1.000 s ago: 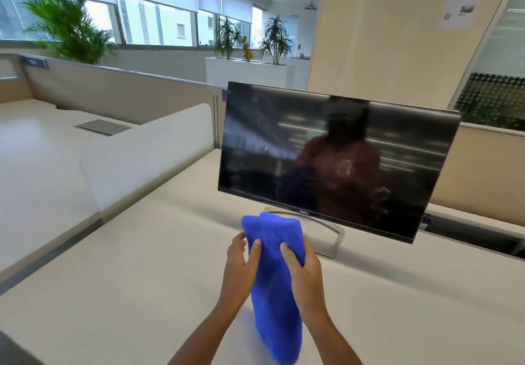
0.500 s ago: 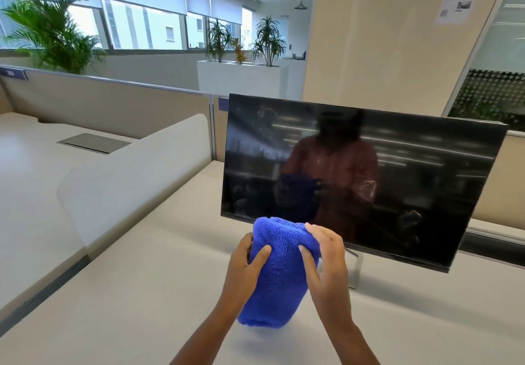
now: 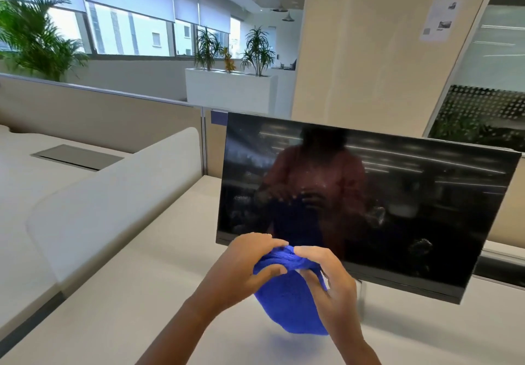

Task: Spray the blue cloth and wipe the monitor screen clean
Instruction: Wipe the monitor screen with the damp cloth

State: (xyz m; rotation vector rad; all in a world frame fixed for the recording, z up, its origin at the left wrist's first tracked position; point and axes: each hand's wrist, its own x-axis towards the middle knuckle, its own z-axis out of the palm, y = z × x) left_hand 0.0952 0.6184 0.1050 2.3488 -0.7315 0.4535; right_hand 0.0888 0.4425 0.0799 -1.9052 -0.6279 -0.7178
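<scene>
I have the fluffy blue microfibre cloth [image 3: 288, 307] gathered between both hands just in front of the lower left corner of the wide black flat monitor screen [image 3: 397, 208], over the pale beige bench [image 3: 127, 307]. My left hand [image 3: 245, 263] curls over the bunched top with its thumb pressed into the side. My right hand [image 3: 332, 279] pinches the same bunch from the other side, fingers bent round it. I hold it this way, I think, to fold it into a firm pad that fits the palm for wiping. The cloth's long axis runs up and down, its gathered end up at my fingers and its loose end hanging toward the bench. Whether that end touches the surface I cannot tell. The screen faces me, its long axis running left to right, and speckled marks show on the glass.
</scene>
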